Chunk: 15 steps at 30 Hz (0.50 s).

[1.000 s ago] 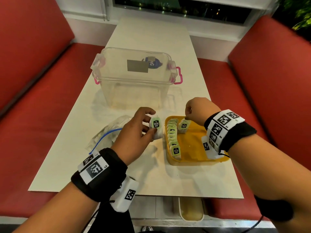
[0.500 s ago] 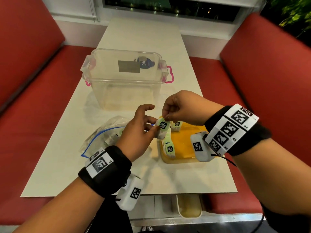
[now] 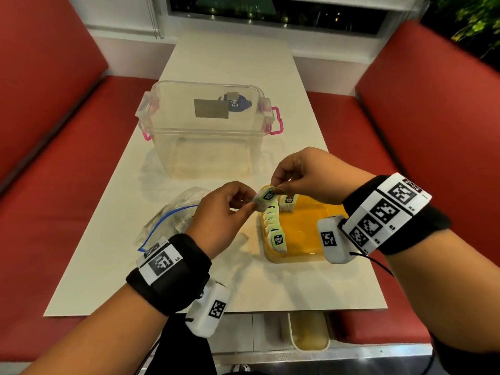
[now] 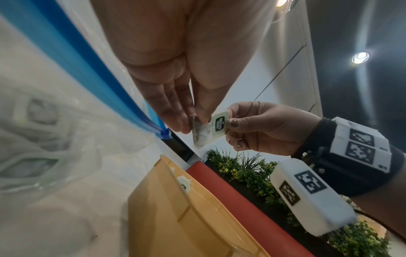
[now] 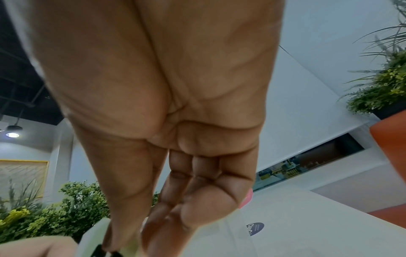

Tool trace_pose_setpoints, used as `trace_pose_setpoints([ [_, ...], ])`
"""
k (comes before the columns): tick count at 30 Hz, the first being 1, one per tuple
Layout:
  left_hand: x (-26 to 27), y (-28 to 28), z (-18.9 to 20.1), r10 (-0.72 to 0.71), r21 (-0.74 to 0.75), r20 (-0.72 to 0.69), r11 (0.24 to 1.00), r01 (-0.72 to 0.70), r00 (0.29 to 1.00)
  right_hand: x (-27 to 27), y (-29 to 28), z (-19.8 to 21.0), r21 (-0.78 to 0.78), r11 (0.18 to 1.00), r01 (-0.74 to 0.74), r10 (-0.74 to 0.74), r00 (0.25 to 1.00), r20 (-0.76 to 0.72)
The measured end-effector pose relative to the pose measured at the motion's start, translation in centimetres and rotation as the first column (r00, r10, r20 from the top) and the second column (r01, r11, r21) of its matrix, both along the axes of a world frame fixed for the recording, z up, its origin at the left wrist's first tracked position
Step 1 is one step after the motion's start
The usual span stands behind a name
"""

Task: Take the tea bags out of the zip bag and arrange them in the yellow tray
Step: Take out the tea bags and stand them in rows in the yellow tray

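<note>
Tea bag [image 3: 263, 200] tilted, tag end up-right

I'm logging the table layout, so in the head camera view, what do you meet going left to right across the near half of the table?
Clear zip bag with blue seal → left hand → green-labelled tea bag pinched by both hands → right hand; the yellow plastic tray lies below them.
</note>
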<state>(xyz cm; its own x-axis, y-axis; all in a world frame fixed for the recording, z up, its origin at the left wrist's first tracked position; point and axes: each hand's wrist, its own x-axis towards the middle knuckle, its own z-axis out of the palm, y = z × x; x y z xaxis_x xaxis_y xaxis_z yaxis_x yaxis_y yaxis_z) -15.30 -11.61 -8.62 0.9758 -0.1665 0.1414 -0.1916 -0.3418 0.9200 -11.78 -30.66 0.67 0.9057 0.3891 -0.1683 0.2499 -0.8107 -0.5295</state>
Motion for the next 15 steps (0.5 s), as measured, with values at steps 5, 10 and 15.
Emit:
trace_pose_setpoints([
  [5, -0.2, -0.1, 0.1, 0.028, -0.025, 0.051, 0.999, -0.026, 0.998, 0.0, -0.4, -0.2, 0.044, 0.998, 0.055, -0.056, 0.998, 0.037],
  [10, -0.4, -0.9, -1.0, 0.02, 0.078, -0.039, 0.997, -0.017, 0.999, 0.8, -1.5, -0.5, -0.115, 0.99, 0.077, -0.068, 0.994, 0.081],
  [15, -0.8, -2.0, -2.6, -0.045, 0.267, -0.179, 0.959, 0.092, 0.983, 2.1, -2.1, -2.1, -0.436, 0.897, 0.076, -0.043, 0.995, 0.086],
])
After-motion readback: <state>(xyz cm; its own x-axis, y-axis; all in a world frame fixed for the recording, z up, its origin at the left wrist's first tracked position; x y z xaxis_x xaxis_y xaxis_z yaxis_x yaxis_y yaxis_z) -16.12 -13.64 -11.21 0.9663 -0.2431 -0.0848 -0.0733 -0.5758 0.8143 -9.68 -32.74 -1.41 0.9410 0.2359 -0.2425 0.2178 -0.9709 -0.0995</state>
